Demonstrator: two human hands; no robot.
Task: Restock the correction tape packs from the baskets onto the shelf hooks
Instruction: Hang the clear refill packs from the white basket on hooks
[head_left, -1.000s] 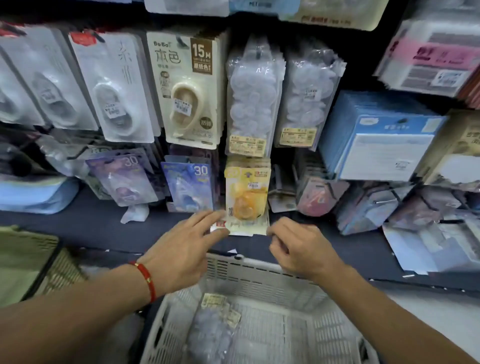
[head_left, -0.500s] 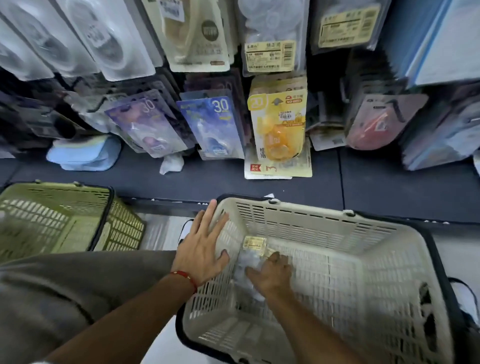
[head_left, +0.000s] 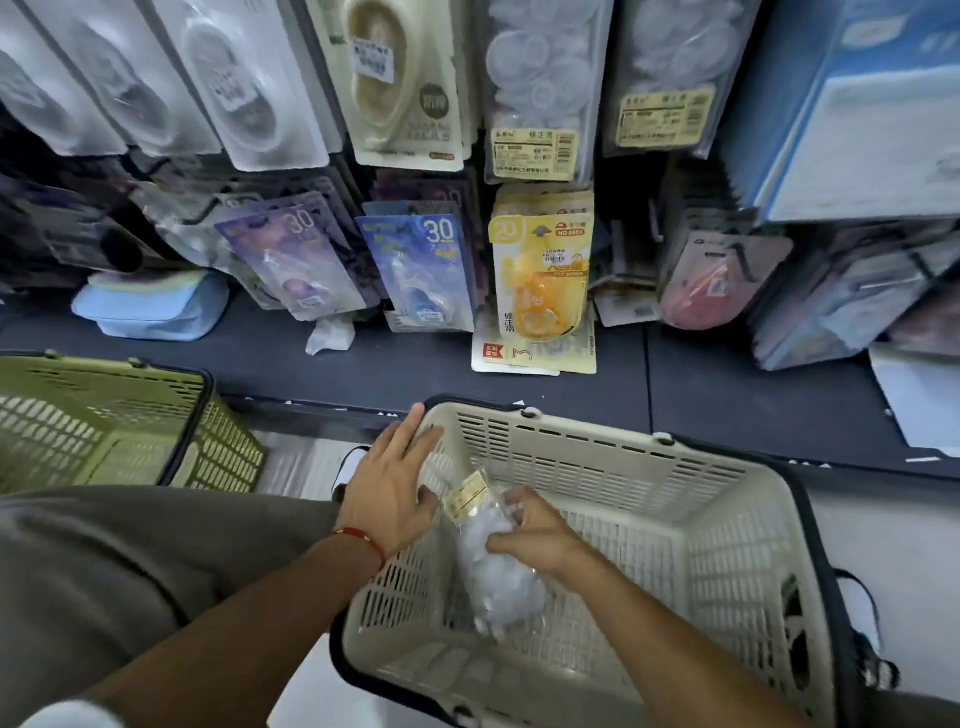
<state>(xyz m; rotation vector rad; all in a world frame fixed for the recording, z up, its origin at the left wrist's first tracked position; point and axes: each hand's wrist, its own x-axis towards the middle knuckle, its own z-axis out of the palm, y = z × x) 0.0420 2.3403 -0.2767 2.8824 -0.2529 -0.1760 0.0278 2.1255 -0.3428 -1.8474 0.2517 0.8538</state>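
Two baskets sit below you: a cream slotted plastic basket with a dark rim (head_left: 623, 467) at 6 o'clock and an olive-green slotted plastic basket (head_left: 104, 415) at 9 o'clock. Your right hand (head_left: 535, 535) reaches into the cream basket, its fingers curled around a clear plastic bag of white correction tape packs with a yellow label (head_left: 493, 571), gripping it near the labelled end. The bag hangs inside the basket, tilted, label end towards 11 o'clock. Your left hand (head_left: 387, 488) rests on the basket's near-left rim with fingers straight and spread, thumb just beside the bag's label; a red cord bracelet (head_left: 363, 538) circles that wrist.

Beyond the baskets, at 12 o'clock, a dark blue shelf (head_left: 415, 374) carries hanging stock. A yellow-carded orange correction tape pack (head_left: 540, 280) hangs right at 12 o'clock, its lower edge resting on the shelf. Just left of it hang a blue card pack marked 30 (head_left: 421, 270) and a purple card pack marked 30 (head_left: 296, 260). Above the yellow one hangs a clear bag of white rolls with a yellow label (head_left: 535, 88).
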